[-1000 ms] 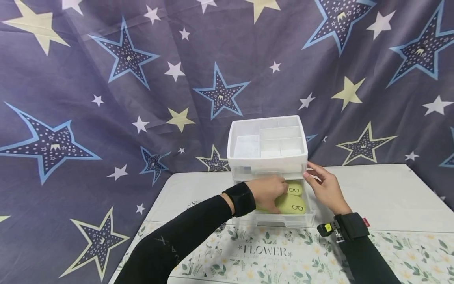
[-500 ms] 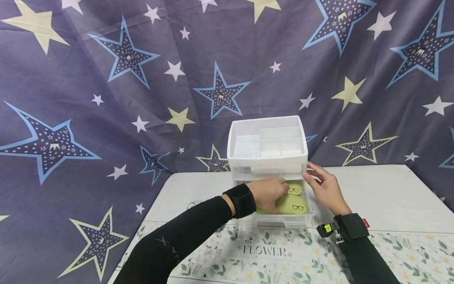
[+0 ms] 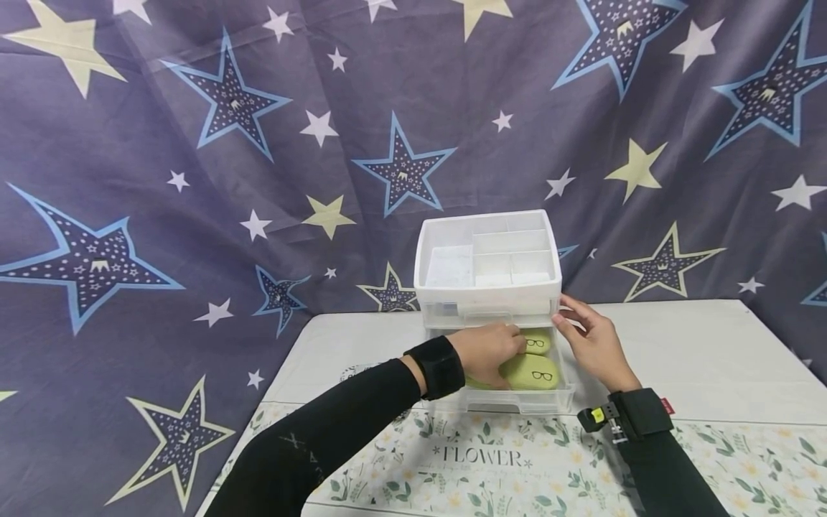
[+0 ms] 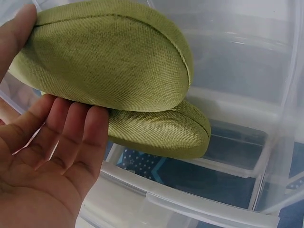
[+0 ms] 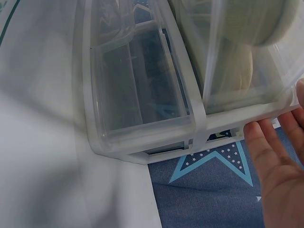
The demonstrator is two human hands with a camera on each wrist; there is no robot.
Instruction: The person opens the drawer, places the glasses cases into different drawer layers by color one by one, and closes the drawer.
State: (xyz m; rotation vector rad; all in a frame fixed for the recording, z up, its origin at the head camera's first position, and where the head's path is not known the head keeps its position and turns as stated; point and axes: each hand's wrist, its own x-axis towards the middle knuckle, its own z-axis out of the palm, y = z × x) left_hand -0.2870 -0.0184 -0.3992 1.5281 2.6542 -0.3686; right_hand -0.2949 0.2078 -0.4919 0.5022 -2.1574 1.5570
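A small drawer cabinet (image 3: 487, 298) of white and clear plastic has its lower drawer (image 3: 523, 403) pulled out. Two green fabric glasses cases, each printed with a little pair of glasses, lie in that drawer, the front case (image 3: 543, 373) before the back case (image 3: 538, 339). My left hand (image 3: 487, 350) reaches in from the left and holds the front case (image 4: 109, 61), thumb on one side and fingers on the other, beside the back case (image 4: 161, 135). With thumb and fingers my right hand (image 3: 596, 345) holds the cabinet's right edge; its fingertips (image 5: 254, 129) meet the white frame (image 5: 251, 114).
On top of the cabinet is a divided tray (image 3: 452, 266). The white table (image 3: 678, 359) carries a flower-printed mat (image 3: 481, 481) along its front. Close behind the cabinet hangs a dark curtain (image 3: 258, 187) patterned with stars.
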